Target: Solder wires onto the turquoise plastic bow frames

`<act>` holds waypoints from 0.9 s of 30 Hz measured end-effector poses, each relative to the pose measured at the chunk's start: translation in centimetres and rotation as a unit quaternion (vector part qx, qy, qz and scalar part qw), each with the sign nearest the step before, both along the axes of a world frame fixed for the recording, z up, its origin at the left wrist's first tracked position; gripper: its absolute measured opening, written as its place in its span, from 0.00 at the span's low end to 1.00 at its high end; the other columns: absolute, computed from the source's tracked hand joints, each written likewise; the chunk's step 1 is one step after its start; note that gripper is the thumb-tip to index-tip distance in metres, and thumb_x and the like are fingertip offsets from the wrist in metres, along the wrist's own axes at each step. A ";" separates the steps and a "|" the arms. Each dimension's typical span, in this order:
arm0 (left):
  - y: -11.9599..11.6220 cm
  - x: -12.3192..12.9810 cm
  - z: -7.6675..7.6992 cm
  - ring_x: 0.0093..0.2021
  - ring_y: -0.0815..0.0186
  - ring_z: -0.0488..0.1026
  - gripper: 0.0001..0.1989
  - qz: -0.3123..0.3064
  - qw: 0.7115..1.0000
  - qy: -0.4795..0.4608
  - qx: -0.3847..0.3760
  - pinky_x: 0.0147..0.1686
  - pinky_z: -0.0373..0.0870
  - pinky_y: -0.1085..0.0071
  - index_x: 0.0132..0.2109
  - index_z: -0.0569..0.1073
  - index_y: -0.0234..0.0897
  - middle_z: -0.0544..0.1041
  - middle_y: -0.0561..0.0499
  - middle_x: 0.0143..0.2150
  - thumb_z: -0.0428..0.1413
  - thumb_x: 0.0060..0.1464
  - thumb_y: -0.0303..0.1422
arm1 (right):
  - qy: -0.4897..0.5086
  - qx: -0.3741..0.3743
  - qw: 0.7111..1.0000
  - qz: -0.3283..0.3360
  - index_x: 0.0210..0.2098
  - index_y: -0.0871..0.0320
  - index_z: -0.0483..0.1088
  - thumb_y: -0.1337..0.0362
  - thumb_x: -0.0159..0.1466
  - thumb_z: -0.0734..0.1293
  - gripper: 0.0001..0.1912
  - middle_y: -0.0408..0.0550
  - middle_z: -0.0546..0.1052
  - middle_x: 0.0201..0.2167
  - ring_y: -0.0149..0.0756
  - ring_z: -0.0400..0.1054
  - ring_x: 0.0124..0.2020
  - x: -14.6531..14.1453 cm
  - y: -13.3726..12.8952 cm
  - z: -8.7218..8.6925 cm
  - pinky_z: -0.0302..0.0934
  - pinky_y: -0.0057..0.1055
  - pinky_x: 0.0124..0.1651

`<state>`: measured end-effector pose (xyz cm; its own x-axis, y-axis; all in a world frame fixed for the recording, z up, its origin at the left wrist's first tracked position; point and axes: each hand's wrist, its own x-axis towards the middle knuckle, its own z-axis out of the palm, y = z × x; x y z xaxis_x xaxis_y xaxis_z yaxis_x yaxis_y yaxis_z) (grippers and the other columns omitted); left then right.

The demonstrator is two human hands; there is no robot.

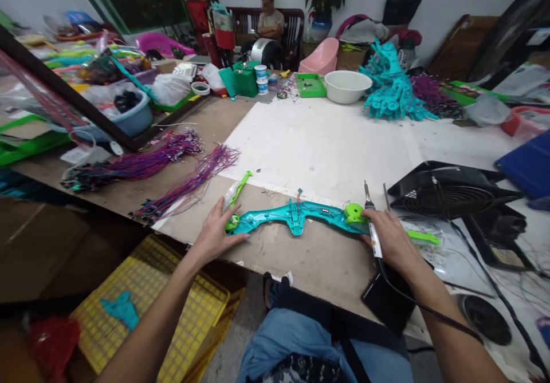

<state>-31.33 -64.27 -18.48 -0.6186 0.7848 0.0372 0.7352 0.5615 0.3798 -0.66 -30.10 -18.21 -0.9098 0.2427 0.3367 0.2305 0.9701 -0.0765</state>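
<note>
A turquoise bow-shaped plastic shell (295, 217) lies on the table before me, with thin wires inside and green round parts at both ends. My left hand (217, 228) rests at its left end, thumb and fingers spread around the green part there. At the right end, beside the green disc (354, 213), my right hand (389, 237) is wrapped round a soldering iron (375, 237), its tip pointing up and away; these fingers also touch the shell's end. A small green board (300, 190) on wires stands just past the shell's middle.
Bundles of purple and red wires (146, 160) lie at the left. A black fan (451, 191) sits at the right. Farther back are a white bowl (348, 87), a turquoise pile of shells (393, 85) and a seated person (270, 22). A yellow crate (172, 303) stands below left.
</note>
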 end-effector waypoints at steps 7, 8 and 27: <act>-0.3 0.5 -0.5 0.66 0.46 0.55 0.29 -0.070 0.995 0.063 0.039 0.62 0.56 0.50 0.60 0.66 0.35 0.54 0.34 0.68 0.58 0.53 0.40 | -0.027 0.062 0.998 -0.008 0.50 0.57 0.61 0.64 0.63 0.59 0.15 0.53 0.72 0.40 0.44 0.68 0.35 0.6 -1.6 3.6 0.63 0.39 0.40; 0.1 0.2 -0.5 0.66 0.47 0.55 0.27 -0.075 0.994 0.070 0.046 0.63 0.56 0.50 0.60 0.67 0.34 0.54 0.34 0.67 0.56 0.55 0.39 | -0.031 0.076 0.996 -0.019 0.50 0.56 0.62 0.63 0.63 0.59 0.15 0.53 0.72 0.40 0.43 0.68 0.33 0.8 -1.9 4.3 0.62 0.37 0.36; 16.1 -10.2 -1.1 0.65 0.53 0.56 0.28 -0.135 0.986 0.092 0.035 0.63 0.54 0.58 0.62 0.64 0.33 0.57 0.40 0.67 0.47 0.55 0.34 | -0.077 0.178 0.963 -0.186 0.44 0.56 0.66 0.74 0.63 0.54 0.15 0.52 0.73 0.32 0.37 0.66 0.29 -3.2 -4.9 11.3 0.51 0.33 0.31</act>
<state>-41.50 -48.21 -19.57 -0.3646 0.9116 0.1900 0.9147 0.3124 0.2564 -3.86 -35.01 -6.88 -0.8275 0.4561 0.3273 0.5498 0.7764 0.3082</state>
